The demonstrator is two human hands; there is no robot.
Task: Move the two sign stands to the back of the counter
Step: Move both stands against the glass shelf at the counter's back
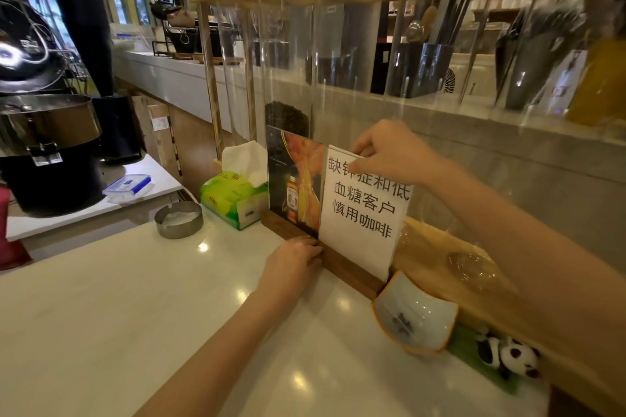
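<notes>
The white counter [135, 298] is carrying two sign stands side by side at its back edge: a white sign [362, 210] with black writing and a dark poster sign [293, 179], their wooden bases touching. The right hand [389, 152] is pinching the white sign's top edge. The left hand [291, 264] is pressing closed fingers against the bases. A tissue box [230, 198] is sitting just left.
</notes>
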